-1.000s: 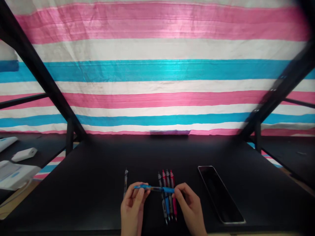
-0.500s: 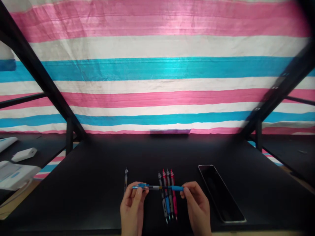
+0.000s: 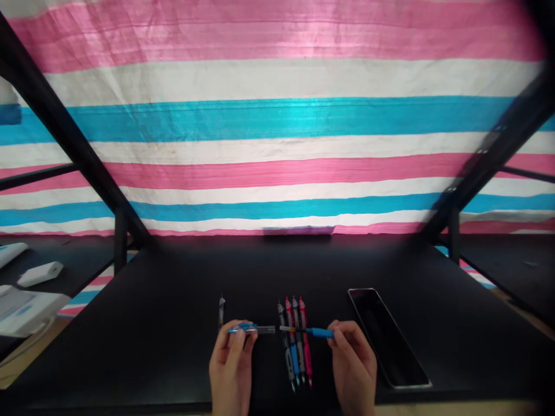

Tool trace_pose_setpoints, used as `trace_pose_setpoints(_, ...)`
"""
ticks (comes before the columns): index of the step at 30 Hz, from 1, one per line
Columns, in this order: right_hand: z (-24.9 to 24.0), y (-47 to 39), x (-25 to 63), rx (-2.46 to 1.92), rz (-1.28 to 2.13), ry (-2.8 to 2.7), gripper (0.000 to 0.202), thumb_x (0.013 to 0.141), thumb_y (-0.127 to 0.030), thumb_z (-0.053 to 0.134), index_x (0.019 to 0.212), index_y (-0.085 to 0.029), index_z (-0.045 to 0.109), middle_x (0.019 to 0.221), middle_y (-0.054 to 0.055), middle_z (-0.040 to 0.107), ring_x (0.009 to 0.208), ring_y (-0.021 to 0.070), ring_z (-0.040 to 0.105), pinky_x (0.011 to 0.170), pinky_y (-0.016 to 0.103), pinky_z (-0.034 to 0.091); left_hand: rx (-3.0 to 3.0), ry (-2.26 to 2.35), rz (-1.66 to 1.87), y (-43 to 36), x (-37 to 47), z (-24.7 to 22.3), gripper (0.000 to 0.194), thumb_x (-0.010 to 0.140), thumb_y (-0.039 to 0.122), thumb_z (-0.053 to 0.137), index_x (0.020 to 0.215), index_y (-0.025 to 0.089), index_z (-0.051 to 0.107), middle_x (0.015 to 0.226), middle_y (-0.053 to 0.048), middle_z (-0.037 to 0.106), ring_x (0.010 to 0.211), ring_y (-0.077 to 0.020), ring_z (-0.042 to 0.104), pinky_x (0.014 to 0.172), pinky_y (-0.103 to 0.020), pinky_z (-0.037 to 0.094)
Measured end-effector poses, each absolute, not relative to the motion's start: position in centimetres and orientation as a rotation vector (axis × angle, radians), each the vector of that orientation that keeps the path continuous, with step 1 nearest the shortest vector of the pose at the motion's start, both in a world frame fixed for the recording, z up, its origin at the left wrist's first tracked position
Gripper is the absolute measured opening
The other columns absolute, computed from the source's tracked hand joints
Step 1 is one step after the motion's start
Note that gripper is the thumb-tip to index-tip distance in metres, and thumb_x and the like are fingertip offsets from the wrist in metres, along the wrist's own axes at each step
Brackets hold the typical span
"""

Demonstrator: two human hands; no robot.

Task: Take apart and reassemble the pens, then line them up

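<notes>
Blue plastic click pen (image 3: 281, 330), long axis horizontal, left-right, held just above black bench (image 3: 173, 323), pulled into 2 pcs w/ gap between. Left hand (image 3: 232, 361) pinching clear barrel half (image 3: 254, 329); right hand (image 3: 353, 361) pinching blue grip half (image 3: 318, 332) w/ thin refill showing.

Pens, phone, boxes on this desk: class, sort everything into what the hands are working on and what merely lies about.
In hand:
left hand with blue pen barrel
right hand with blue grip piece

Lying about:
four pens
lone pen
phone
white boxes
</notes>
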State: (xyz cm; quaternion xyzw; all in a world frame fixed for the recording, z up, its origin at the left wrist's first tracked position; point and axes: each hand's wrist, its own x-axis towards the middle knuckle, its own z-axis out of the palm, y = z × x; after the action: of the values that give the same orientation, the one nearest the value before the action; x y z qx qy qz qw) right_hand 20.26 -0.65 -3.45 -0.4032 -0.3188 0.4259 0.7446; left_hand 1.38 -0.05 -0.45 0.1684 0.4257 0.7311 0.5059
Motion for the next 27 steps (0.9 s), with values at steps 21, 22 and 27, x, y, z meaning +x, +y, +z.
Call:
trace_pose_setpoints(21,-3.01,-0.71,20.12,-0.931,0.899,-0.751,0.018,0.087,-0.037,0.073,0.078,-0.022,0.067,0.074,0.0,0.051,0.07,0.0161,0.048,0.063,0.028,0.043,0.412,1.026,1.755,-0.01,1.47,-0.43,0.032,0.061,0.038,0.091,0.081,0.019,0.076,0.08,-0.003,0.069,0.075,-0.0142,0.063,0.072,-0.023,0.057)
trace_pose_setpoints(22,-2.91,-0.75,20.07,-0.948,0.903,-0.775,0.018,0.087,-0.037,0.072,0.079,-0.022,0.067,0.076,0.0,0.053,0.069,0.0156,0.049,0.062,0.027,0.044,0.421,1.022,1.749,-0.04,1.47,-0.45,0.031,0.061,0.038,0.091,0.081,0.019,0.076,0.08,-0.003,0.069,0.075,-0.0141,0.063,0.072,-0.023,0.057)
trace_pose_setpoints(27,-2.6,-0.99,19.51,-1.015,0.939,-1.087,0.01,0.09,-0.03,0.069,0.085,-0.022,0.069,0.082,0.003,0.062,0.073,0.0175,0.059,0.065,0.026,0.05,0.537,1.006,1.686,-0.15,1.52,-0.5,0.023,0.069,0.035,0.087,0.083,0.02,0.075,0.082,-0.003,0.069,0.076,-0.0143,0.064,0.074,-0.023,0.056)
